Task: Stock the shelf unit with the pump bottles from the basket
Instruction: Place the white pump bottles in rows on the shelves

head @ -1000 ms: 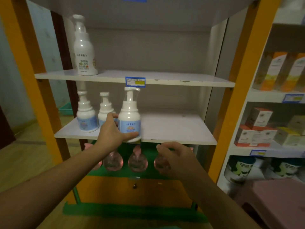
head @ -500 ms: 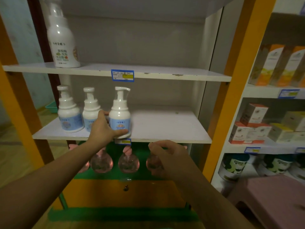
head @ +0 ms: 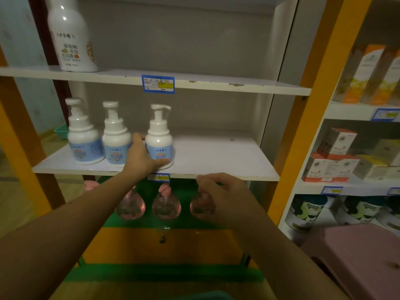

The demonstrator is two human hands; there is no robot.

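Unmoved: pump bottle (head: 159, 144) in left hand (head: 140, 156)

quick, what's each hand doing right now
Left hand: grips the white pump bottle with blue label on the middle shelf.
Right hand: fingers curled; whether it holds anything cannot be told.

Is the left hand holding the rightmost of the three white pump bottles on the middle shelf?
Yes, the left hand wraps its thumb and fingers around the base of the rightmost pump bottle standing on the middle shelf.
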